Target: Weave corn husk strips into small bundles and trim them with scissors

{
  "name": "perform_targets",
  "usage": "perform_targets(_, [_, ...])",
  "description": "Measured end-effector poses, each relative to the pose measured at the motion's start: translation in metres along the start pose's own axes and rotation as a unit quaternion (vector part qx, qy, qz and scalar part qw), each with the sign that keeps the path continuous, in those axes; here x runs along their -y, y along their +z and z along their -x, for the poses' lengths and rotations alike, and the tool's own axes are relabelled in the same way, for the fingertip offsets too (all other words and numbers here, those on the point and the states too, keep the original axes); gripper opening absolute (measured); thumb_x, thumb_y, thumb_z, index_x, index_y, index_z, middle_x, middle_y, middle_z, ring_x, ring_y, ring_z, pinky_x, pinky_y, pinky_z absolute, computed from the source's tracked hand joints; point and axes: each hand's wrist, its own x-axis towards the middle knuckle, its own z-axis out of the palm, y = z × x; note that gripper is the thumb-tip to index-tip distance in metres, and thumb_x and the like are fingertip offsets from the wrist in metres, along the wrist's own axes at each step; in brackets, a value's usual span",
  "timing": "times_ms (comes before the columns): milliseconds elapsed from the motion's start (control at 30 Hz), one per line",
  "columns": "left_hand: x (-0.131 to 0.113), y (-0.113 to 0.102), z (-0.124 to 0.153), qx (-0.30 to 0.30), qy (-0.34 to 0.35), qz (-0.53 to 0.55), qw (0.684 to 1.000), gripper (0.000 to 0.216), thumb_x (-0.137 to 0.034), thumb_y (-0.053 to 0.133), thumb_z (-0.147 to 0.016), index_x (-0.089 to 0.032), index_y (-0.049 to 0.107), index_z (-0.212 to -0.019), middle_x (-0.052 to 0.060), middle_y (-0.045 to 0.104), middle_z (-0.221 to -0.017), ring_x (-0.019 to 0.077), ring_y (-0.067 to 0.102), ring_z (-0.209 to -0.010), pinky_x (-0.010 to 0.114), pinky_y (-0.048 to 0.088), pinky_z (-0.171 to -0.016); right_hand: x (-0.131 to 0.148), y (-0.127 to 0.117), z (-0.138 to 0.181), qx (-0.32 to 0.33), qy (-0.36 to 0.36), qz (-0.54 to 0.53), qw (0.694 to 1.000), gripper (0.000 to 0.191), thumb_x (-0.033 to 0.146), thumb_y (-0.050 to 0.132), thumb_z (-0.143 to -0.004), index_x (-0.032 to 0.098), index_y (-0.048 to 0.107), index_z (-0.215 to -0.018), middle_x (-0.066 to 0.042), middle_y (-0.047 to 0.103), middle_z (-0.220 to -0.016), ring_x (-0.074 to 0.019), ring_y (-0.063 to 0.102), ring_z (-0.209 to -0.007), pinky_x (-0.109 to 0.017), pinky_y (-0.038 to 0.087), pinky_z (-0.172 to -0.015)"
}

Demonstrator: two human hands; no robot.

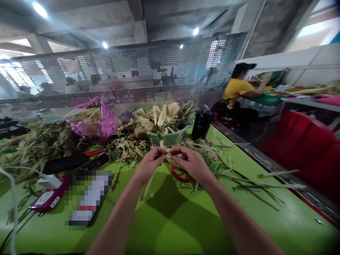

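My left hand (149, 163) and my right hand (193, 163) are close together over the green table (170, 230), thumbs and fingers pinched. Between them they hold a pale strip of dried husk (147, 187), which looks like corn husk; one end hangs below my left hand. My fingers partly hide the strip. Under my right hand lies a red loop-shaped handle (180, 176); the rest of it is hidden. Just beyond my hands stands a light green basket (170, 138) heaped with pale folded husks (165, 115).
A pink plastic bag (108, 124) of husks, dried leaves (50, 141) and red-handled scissors (95, 152) lie left, near phones (92, 163) and a purple power strip (49, 198). Right are a black cup (201, 124), loose stalks (271, 186) and a seated person in yellow (236, 90).
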Motion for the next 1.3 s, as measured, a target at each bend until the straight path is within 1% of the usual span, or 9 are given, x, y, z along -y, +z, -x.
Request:
perform_targets(67, [-0.002, -0.002, 0.002, 0.011, 0.001, -0.006, 1.000, 0.018, -0.027, 0.062, -0.078, -0.017, 0.060, -0.093, -0.001, 0.054, -0.079, 0.0101, 0.043, -0.070, 0.022, 0.033, -0.065, -0.002, -0.002, -0.003, 0.055, 0.049, -0.070, 0.995, 0.017, 0.030, 0.062, -0.079, 0.016, 0.066, -0.089, -0.004, 0.067, -0.081, -0.0145, 0.058, -0.067, -0.026, 0.045, -0.062])
perform_targets(133, [-0.003, -0.004, 0.003, 0.025, -0.006, 0.012, 1.000, 0.018, -0.027, 0.062, -0.079, -0.018, 0.060, -0.094, -0.001, 0.053, -0.079, 0.0098, 0.043, -0.070, 0.021, 0.033, -0.065, -0.004, -0.002, -0.005, 0.079, 0.072, -0.116, 0.987, 0.018, 0.033, 0.065, -0.077, 0.016, 0.065, -0.082, -0.002, 0.064, -0.074, -0.0133, 0.055, -0.065, -0.024, 0.043, -0.060])
perform_targets(400, [-0.002, -0.005, 0.007, 0.095, -0.051, 0.129, 0.986, 0.022, -0.024, 0.068, -0.074, -0.017, 0.060, -0.094, 0.000, 0.054, -0.080, 0.0089, 0.046, -0.070, 0.021, 0.034, -0.066, -0.008, 0.004, -0.007, 0.058, 0.078, -0.160, 0.982, 0.025, 0.040, 0.069, -0.072, 0.016, 0.061, -0.071, 0.001, 0.056, -0.065, -0.0107, 0.047, -0.058, -0.023, 0.036, -0.055])
perform_targets(667, [-0.006, -0.002, 0.007, 0.015, 0.001, 0.020, 1.000, 0.014, -0.021, 0.060, -0.079, -0.018, 0.058, -0.092, -0.002, 0.050, -0.078, 0.0086, 0.041, -0.068, 0.020, 0.033, -0.064, -0.011, 0.006, -0.009, 0.076, 0.115, -0.143, 0.980, 0.030, 0.045, 0.067, -0.070, 0.017, 0.058, -0.068, 0.002, 0.054, -0.060, -0.0113, 0.047, -0.054, -0.025, 0.037, -0.054])
perform_targets(900, [-0.007, 0.002, 0.007, 0.033, 0.017, 0.026, 0.999, 0.015, -0.022, 0.060, -0.079, -0.017, 0.057, -0.093, -0.002, 0.049, -0.075, 0.0087, 0.041, -0.067, 0.021, 0.033, -0.063, -0.013, 0.009, -0.008, 0.104, 0.134, -0.183, 0.968, 0.029, 0.043, 0.070, -0.067, 0.016, 0.058, -0.066, 0.004, 0.051, -0.056, -0.0094, 0.043, -0.050, -0.024, 0.035, -0.051])
perform_targets(1000, [-0.008, 0.003, 0.007, 0.062, 0.007, 0.074, 0.995, 0.024, -0.021, 0.063, -0.077, -0.017, 0.055, -0.099, -0.002, 0.051, -0.078, 0.0079, 0.042, -0.066, 0.020, 0.033, -0.061, -0.010, 0.011, -0.006, 0.108, 0.132, -0.235, 0.957, 0.029, 0.040, 0.075, -0.064, 0.016, 0.062, -0.075, 0.002, 0.057, -0.062, -0.0116, 0.052, -0.057, -0.024, 0.042, -0.057])
perform_targets(1133, [-0.006, 0.003, 0.006, 0.074, -0.010, 0.129, 0.989, 0.041, -0.022, 0.067, -0.074, -0.019, 0.049, -0.110, -0.001, 0.054, -0.082, 0.0078, 0.046, -0.065, 0.020, 0.034, -0.058, -0.001, 0.010, -0.003, 0.098, 0.124, -0.320, 0.934, 0.036, 0.037, 0.075, -0.066, 0.018, 0.068, -0.096, -0.005, 0.069, -0.086, -0.0188, 0.063, -0.081, -0.030, 0.049, -0.076])
perform_targets(1200, [-0.004, 0.002, 0.005, 0.074, -0.021, 0.127, 0.989, 0.043, -0.023, 0.070, -0.072, -0.019, 0.048, -0.109, -0.001, 0.055, -0.081, 0.0087, 0.048, -0.067, 0.021, 0.036, -0.059, 0.002, 0.009, -0.002, 0.073, 0.123, -0.338, 0.930, 0.030, 0.036, 0.074, -0.069, 0.019, 0.070, -0.093, -0.005, 0.070, -0.090, -0.0193, 0.064, -0.084, -0.032, 0.050, -0.080])
perform_targets(1300, [0.001, 0.003, 0.005, 0.080, -0.037, 0.091, 0.992, 0.037, -0.027, 0.071, -0.071, -0.019, 0.052, -0.101, 0.001, 0.057, -0.085, 0.0107, 0.051, -0.073, 0.022, 0.038, -0.062, 0.002, 0.009, -0.001, 0.023, 0.110, -0.324, 0.939, 0.019, 0.033, 0.075, -0.068, 0.019, 0.073, -0.080, -0.003, 0.070, -0.082, -0.0179, 0.064, -0.079, -0.032, 0.050, -0.079])
